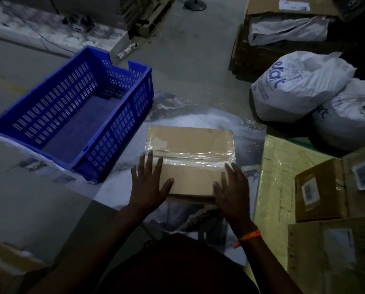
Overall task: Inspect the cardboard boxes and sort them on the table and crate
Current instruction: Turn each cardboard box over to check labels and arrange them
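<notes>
Dark torso (177, 270) at the bottom edge, both forearms reaching forward and down; left hand (148, 184) flat against the near left corner of a taped cardboard box (190, 147), fingers straight and spread, thumb across the top, grip open and clasping nothing; right hand (231, 188) mirrored at the near right corner, fingers straight, grip likewise open, orange thread (249, 235) round the wrist. Box lying flat on the marble-patterned table (198, 117), centre of view. Blue slatted crate (118, 128) to its left, near but apart. Labelled cartons (321, 187) at right, white sacks (294, 88) beyond them.
</notes>
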The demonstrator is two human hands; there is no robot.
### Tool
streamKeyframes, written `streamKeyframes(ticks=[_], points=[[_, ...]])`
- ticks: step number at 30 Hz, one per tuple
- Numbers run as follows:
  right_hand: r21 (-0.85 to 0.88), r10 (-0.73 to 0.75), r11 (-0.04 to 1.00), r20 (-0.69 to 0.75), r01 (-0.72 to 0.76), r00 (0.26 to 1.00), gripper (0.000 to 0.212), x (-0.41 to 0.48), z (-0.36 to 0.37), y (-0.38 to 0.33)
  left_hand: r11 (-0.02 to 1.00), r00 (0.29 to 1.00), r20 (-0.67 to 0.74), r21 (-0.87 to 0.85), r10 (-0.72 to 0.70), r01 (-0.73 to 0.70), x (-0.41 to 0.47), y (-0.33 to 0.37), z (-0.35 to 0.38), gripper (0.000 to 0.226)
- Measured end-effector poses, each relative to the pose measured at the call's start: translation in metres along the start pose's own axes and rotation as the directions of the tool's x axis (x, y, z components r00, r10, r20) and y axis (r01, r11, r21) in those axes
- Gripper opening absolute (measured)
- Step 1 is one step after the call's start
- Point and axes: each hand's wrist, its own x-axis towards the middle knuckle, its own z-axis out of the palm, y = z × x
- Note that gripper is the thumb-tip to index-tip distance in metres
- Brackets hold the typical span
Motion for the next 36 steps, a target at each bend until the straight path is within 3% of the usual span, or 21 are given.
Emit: streamKeyframes(ticks=[2, 5, 13, 16, 19, 23, 24, 27, 31, 33, 36], points=[[0.149, 0.113, 0.983, -0.011, -0.11, 0.994, 0.064, -0.001, -0.006, 0.014, 0.997, 1.0, 0.02, -0.077, -0.022, 0.023, 0.003, -0.007, 0.003, 0.088], [0.365, 0.277, 0.878, 0.141, -0.31, 0.95, 0.052, 0.002, -0.015, 0.019, 0.994, 0.998, 0.058, -0.114, 0.006, 0.001, 0.004, -0.013, 0.005, 0.094], [0.414, 0.317, 0.85, 0.094, -0.326, 0.944, 0.038, 0.016, -0.06, 0.004, 0.969, 0.991, 0.132, -0.248, 0.024, 0.01, 0.003, 0.019, 0.003, 0.107], [0.361, 0.23, 0.904, 0.039, -0.228, 0.972, 0.036, 0.024, -0.094, -0.009, 0.958, 0.991, 0.121, -0.287, 0.05, -0.013, -0.004, 0.031, 0.008, 0.104], [0.347, 0.089, 0.934, 0.011, -0.087, 0.996, 0.029, 0.036, -0.11, -0.032, 0.936, 0.987, 0.159, -0.343, -0.029, 0.082, -0.012, 0.03, 0.009, 0.104], [0.271, -0.124, 0.955, -0.01, 0.122, 0.992, 0.052, 0.044, -0.096, -0.071, 0.919, 0.975, 0.165, -0.34, -0.149, 0.198, -0.013, 0.023, -0.011, 0.118], [0.266, -0.143, 0.954, 0.0, 0.138, 0.99, 0.056, 0.041, -0.09, -0.081, 0.933, 0.985, 0.133, -0.326, -0.115, 0.152, -0.011, 0.015, -0.017, 0.115], [0.233, -0.217, 0.947, -0.042, 0.221, 0.975, 0.056, 0.028, -0.075, -0.113, 0.914, 0.997, -0.065, -0.402, 0.028, -0.052, -0.003, -0.003, -0.037, 0.075], [0.112, -0.38, 0.913, -0.124, 0.393, 0.917, 0.053, 0.008, -0.05, -0.141, 0.798, 0.965, -0.196, -0.603, -0.176, 0.023, 0.03, -0.001, -0.082, 0.083], [0.075, -0.482, 0.868, -0.104, 0.49, 0.87, 0.053, 0.008, -0.043, -0.144, 0.795, 0.96, -0.251, -0.604, -0.127, -0.053, 0.049, -0.003, -0.102, 0.089], [0.072, -0.612, 0.786, -0.051, 0.614, 0.789, 0.053, 0.026, -0.05, -0.13, 0.867, 0.956, -0.291, -0.464, 0.042, -0.18, 0.063, -0.017, -0.121, 0.098]])
